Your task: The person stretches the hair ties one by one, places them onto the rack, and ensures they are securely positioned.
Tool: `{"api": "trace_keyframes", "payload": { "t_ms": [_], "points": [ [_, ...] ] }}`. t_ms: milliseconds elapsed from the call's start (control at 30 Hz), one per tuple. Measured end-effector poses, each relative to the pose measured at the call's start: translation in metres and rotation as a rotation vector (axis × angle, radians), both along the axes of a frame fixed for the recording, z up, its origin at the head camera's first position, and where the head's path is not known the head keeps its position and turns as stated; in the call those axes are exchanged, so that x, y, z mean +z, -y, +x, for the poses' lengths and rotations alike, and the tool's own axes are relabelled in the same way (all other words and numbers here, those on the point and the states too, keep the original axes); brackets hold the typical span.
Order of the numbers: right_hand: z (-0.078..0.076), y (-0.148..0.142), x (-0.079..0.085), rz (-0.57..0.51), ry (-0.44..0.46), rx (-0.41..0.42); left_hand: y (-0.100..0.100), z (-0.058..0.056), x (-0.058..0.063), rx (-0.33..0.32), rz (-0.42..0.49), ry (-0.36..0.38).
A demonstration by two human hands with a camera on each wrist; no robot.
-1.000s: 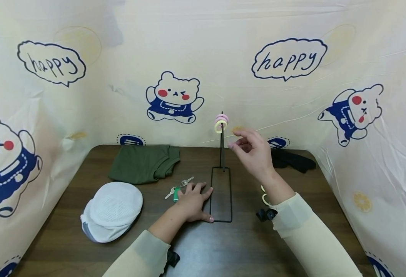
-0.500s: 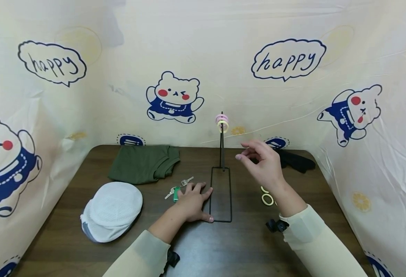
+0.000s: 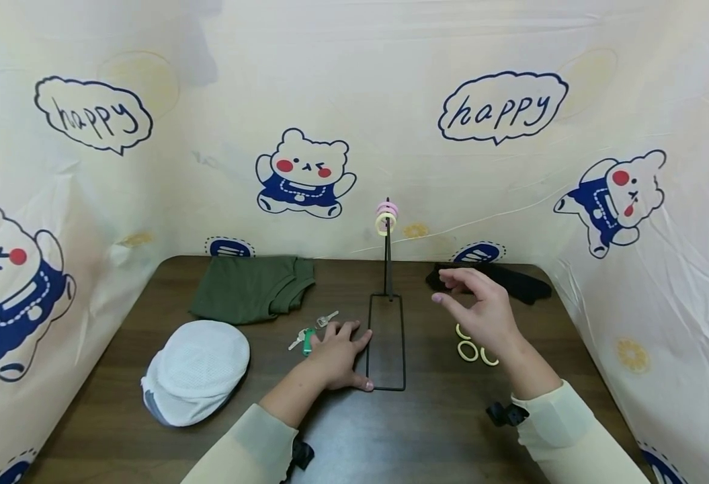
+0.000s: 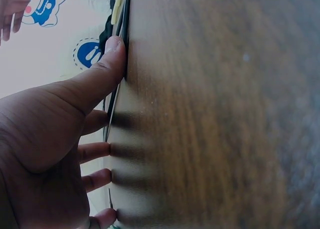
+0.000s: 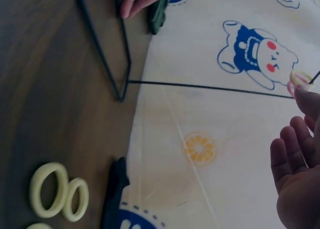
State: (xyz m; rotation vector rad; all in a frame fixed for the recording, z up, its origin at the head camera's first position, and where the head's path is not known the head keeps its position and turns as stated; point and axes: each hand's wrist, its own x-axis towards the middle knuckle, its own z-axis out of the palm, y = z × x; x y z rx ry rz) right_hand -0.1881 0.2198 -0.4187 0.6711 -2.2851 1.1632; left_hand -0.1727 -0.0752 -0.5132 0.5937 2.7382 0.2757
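A black wire stand (image 3: pixel 403 349) rises from a rectangular base on the table and holds pink rings (image 3: pixel 387 206) and a pale yellow ring (image 3: pixel 378 224) at its top. My left hand (image 3: pixel 335 359) rests spread over the base's left side, thumb at the near corner; in the left wrist view the thumb (image 4: pixel 102 71) presses the wire and the other fingertips touch the table. My right hand (image 3: pixel 484 312) hangs in the air right of the stand, fingers loosely bent, holding nothing. Below it lie several loose pale yellow rings (image 5: pixel 35 190).
Left of my left hand are keys (image 3: pixel 296 341) with a green tag (image 3: pixel 308 341). A white cap (image 3: pixel 199 366) sits farther left, with folded dark green cloth (image 3: pixel 245 289) behind it. Black cloth (image 3: pixel 523 286) lies at the back right. A printed fabric backdrop (image 3: pixel 209 175) surrounds the table.
My right hand has moved away from the ring-laden stand top, down and to the right, uncovering the loose rings on the table. The left hand has stayed on the base.
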Motion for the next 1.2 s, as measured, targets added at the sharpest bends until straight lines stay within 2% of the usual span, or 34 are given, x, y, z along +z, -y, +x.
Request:
{"api": "trace_keyframes", "payload": {
  "t_ms": [367, 700, 967, 1200],
  "points": [
    [0.010, -0.028, -0.030, 0.090, 0.058, -0.071, 0.001, 0.001, 0.000, 0.000, -0.003, 0.003],
    [0.021, -0.058, -0.048, 0.219, 0.192, -0.139, 0.001, 0.000, -0.002, 0.004, 0.005, -0.003],
    [0.026, -0.076, -0.059, 0.276, 0.220, -0.127, 0.001, 0.000, -0.001, 0.006, 0.010, 0.004],
    [0.028, -0.089, -0.069, 0.317, 0.324, -0.128, 0.001, -0.001, -0.003, 0.003, -0.005, 0.000]
  ]
}}
